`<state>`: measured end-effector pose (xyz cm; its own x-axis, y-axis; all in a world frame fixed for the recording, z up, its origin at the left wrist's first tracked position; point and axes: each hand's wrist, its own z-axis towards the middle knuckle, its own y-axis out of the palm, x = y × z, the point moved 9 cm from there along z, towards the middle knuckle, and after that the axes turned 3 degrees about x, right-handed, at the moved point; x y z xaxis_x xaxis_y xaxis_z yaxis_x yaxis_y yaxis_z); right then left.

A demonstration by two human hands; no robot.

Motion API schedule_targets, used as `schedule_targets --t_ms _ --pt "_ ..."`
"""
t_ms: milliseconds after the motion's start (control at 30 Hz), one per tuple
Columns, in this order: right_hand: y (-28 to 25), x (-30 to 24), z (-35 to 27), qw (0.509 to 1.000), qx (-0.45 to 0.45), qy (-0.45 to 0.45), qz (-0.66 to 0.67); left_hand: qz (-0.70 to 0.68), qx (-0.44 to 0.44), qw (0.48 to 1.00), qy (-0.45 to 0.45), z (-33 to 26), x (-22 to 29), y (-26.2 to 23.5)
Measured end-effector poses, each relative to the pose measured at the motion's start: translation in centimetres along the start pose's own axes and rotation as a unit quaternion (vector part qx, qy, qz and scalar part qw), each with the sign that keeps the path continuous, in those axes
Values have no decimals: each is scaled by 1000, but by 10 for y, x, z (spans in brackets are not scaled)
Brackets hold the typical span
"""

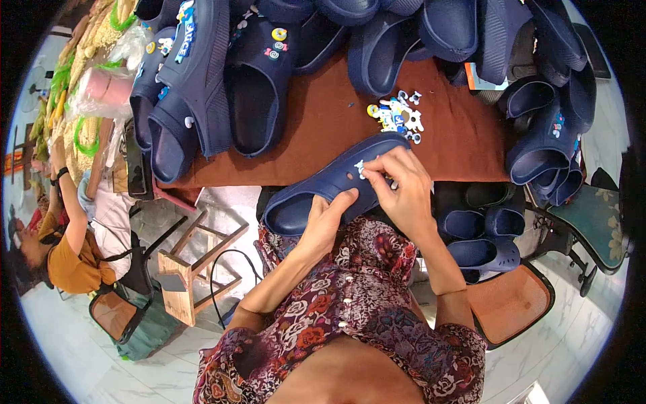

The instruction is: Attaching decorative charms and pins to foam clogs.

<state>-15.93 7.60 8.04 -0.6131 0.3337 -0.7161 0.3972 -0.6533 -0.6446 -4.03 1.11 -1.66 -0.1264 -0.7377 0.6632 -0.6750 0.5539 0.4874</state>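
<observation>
A navy clog [328,178] rests tilted at the table's near edge, over my lap, its opening toward the left. My left hand [324,221] is closed on the clog's near side, with the thumb on top by the opening. My right hand [402,188] pinches a small white shoe charm [359,165] against the clog's upper, beside an open vent hole. How deep the charm sits cannot be told. Just beyond the clog's toe lies a small pile of white, blue and yellow charms [401,117] on the brown cloth.
A brown cloth [464,135] covers the table. Navy clogs [256,101] with charms stand at the left, and more clogs [447,27] line the back and right. A wooden stool [176,296] and orange-seated chair [511,299] flank me. Another person [77,249] works at far left.
</observation>
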Motion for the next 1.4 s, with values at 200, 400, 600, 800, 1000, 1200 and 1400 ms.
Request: schedule_targets --t_ms 200,400,600,800,1000,1200,1400 --pt "-1 -4 -9 999 23 -29 -30 19 -1 1000 13 0 -2 -2" --pt "-2 4 -7 1000 -2 4 -16 17 5 1000 12 -3 -2 0" --pt "-1 -8 -9 997 22 -64 -49 14 14 1000 1 1 -4 -5" --pt "5 -11 -20 992 9 -83 -89 11 19 999 -25 4 -2 -14" --pt "-10 13 -13 998 52 9 46 -1 -40 999 -28 3 7 -3" --pt "-36 47 -5 990 93 100 45 -8 -29 999 -43 5 2 -11" --pt "-32 96 13 993 66 79 -49 -27 -3 998 -62 -3 -2 -18"
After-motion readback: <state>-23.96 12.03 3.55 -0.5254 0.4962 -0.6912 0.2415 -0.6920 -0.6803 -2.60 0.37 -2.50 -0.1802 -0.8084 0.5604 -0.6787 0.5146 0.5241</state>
